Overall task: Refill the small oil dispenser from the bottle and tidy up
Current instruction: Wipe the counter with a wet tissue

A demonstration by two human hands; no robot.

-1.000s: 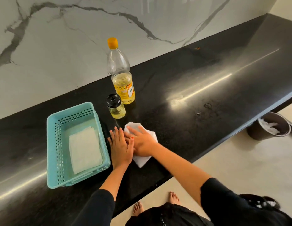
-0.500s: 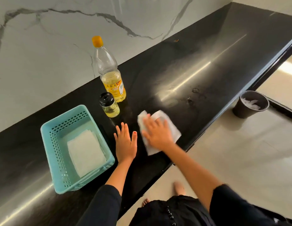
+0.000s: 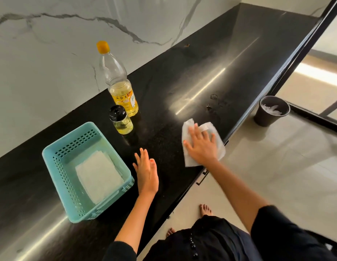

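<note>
White marble with grey veins backs a long black countertop (image 3: 211,76), glossy enough to catch a streak of light along its length. Beyond the counter's near edge lies pale floor, and on it, to the right, stands a dark bin (image 3: 270,112) with something white crumpled inside. On the left of the counter sits a teal plastic basket (image 3: 58,166) with slotted walls, and a folded white cloth (image 3: 99,176) lies flat on its bottom. Farther back, close to the wall, an oil bottle (image 3: 119,85) stands upright with its orange cap on, yellow oil filling roughly the lower part behind the label. Just in front of it, nearly touching, is the small oil dispenser (image 3: 121,120), upright, black lid on, with yellow oil in the lower half of its glass. The person's right hand (image 3: 200,146) presses flat on a white wipe (image 3: 203,146) near the counter's front edge, fingers spread apart over it. A few small wet marks show on the counter just beyond the wipe. The left hand (image 3: 146,173) rests palm down on the bare counter just right of the basket, fingers straight and close together, holding nothing. Dark sleeves cover both upper arms.
</note>
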